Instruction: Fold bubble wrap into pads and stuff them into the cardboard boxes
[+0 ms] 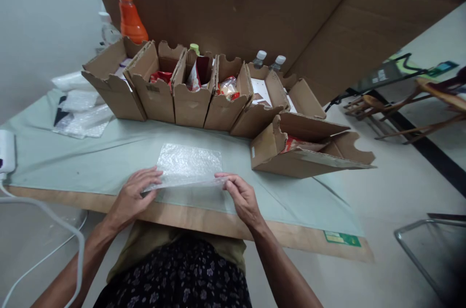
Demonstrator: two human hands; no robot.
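A clear sheet of bubble wrap (pixel 191 161) lies on the green cloth in front of me, its near edge lifted slightly off the table. My left hand (pixel 135 195) grips the left end of that edge, fingers above and thumb beneath. At the right end, my right hand (pixel 243 197) pinches the same edge between thumb and fingers. Whether the wrap is a single layer or a pouch I cannot tell.
Several cardboard bins, including one in the middle (pixel 192 106), hold packets along the back. Another bin (pixel 265 150) lies angled at right. More bubble wrap (pixel 85 116) is piled at left. An orange bottle (pixel 131 19) stands behind, before a cardboard panel (pixel 233 7). A white cable (pixel 54 216) hangs at left.
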